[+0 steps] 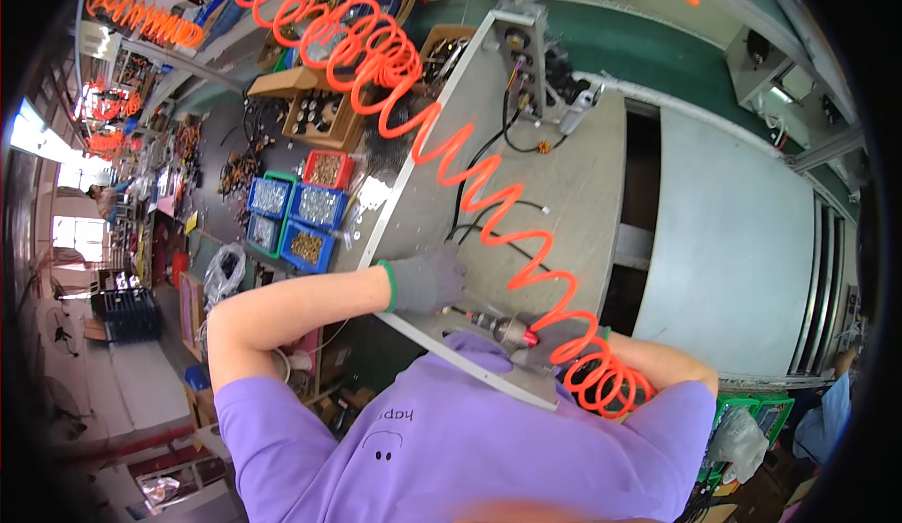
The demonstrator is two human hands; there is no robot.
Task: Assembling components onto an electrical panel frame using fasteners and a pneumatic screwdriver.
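My right hand (552, 343), in a dark grey glove and partly hidden by the hose, is wrapped round an air screwdriver (503, 328) with a metal body and a red part. Its thin bit points left, low over the near end of a grey sheet-metal cabinet shell (583, 185). My left hand (427, 281), in a grey glove with a green cuff, lies over the shell's left part near the bit. Its fingers look curled; what they hold, if anything, is hidden. Black cables (458, 205) run inside the shell, close to my left fingers. An orange coiled hose (526, 232) stretches across the shell towards my right hand.
Blue bins (318, 205) and a red bin (328, 169) of small hardware stand left of the shell. Behind them is a cardboard box (324, 119) of dark parts. A pale panel (723, 241) lies right. Green crates (772, 412) stand at lower right, near another person's blue sleeve (823, 424).
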